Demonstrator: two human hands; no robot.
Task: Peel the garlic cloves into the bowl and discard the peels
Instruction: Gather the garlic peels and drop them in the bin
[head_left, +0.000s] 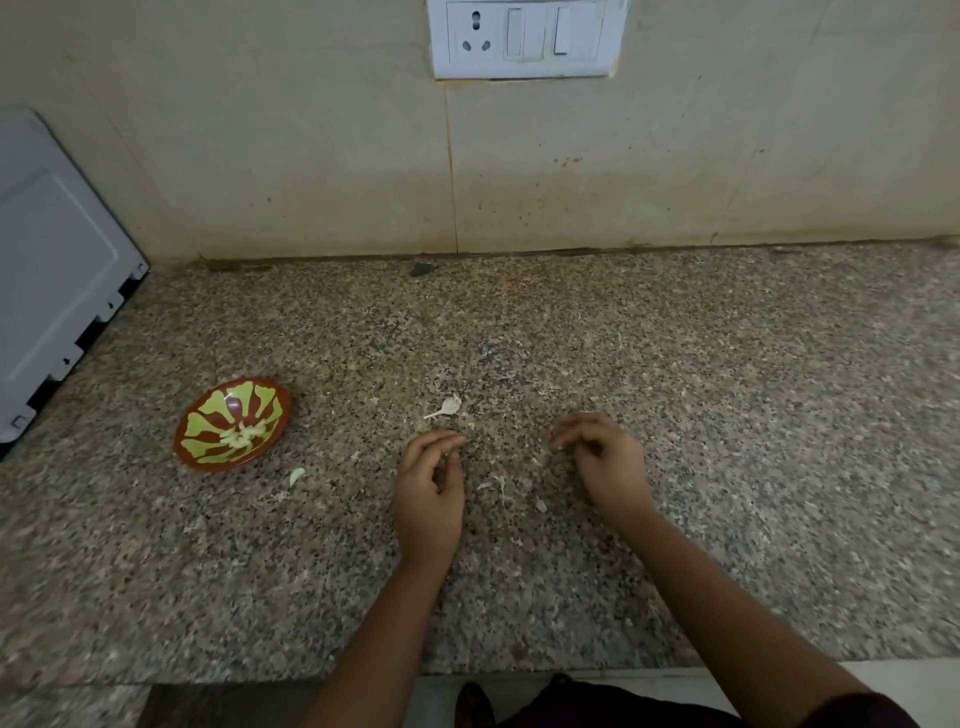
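Peeled cloves (241, 435) are sitting in the bowl (183, 446), one stray clove (296, 475) lying just beside it. I'm judging the peeling nearly done. My left hand (428, 488) and right hand (605, 462) are hovering, fingers loosely curled and empty, beside peels (498, 486) awaiting discard.

Countertop (675, 364) set against the far wall. Bowl (232, 423) at left, with peeled cloves (241, 435) in it; one loose clove (296, 475) on the counter just near-right of it. Garlic stem (445, 408) at centre, just beyond the left hand (428, 488). Right hand (605, 467) further right; peel scraps (498, 486) between the hands. Appliance (52, 270) at far left; switch plate (524, 36) on the wall.
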